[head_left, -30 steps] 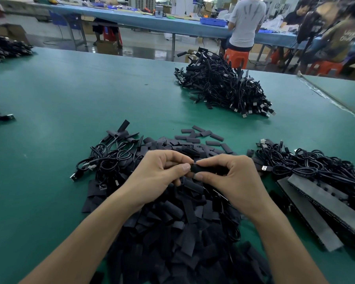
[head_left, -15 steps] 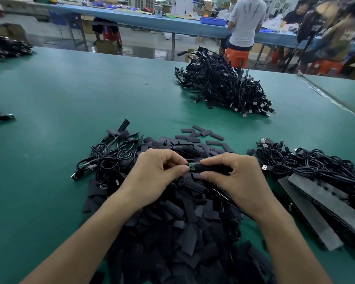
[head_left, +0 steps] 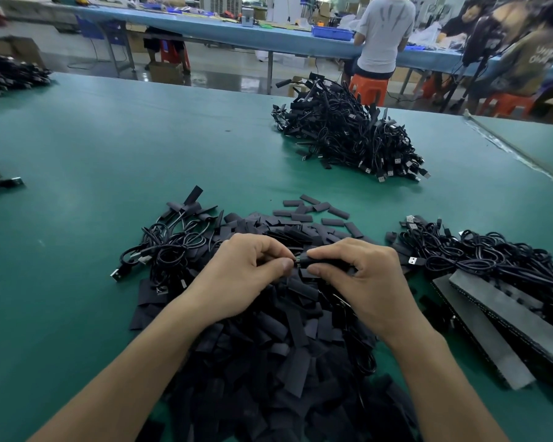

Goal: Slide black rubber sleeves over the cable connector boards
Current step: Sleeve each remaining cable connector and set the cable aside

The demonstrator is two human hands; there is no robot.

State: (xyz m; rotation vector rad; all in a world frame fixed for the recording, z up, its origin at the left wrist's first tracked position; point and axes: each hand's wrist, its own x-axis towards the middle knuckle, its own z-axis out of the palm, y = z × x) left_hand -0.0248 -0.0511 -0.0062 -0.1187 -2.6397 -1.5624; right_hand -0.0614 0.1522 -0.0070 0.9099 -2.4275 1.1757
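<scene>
Where the fingers (head_left: 328,250) of the right hand (head_left: 364,282) curl round a black rubber sleeve (head_left: 316,260), the left hand (head_left: 243,275) pinches the connector board (head_left: 297,261), of which only a tip shows. Both hands hover, knuckles up, over the near sleeve pile (head_left: 268,362) on the green desk (head_left: 109,154).

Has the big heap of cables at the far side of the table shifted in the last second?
No. The cable heap sits in the same spot against the far edge of the table.
</scene>
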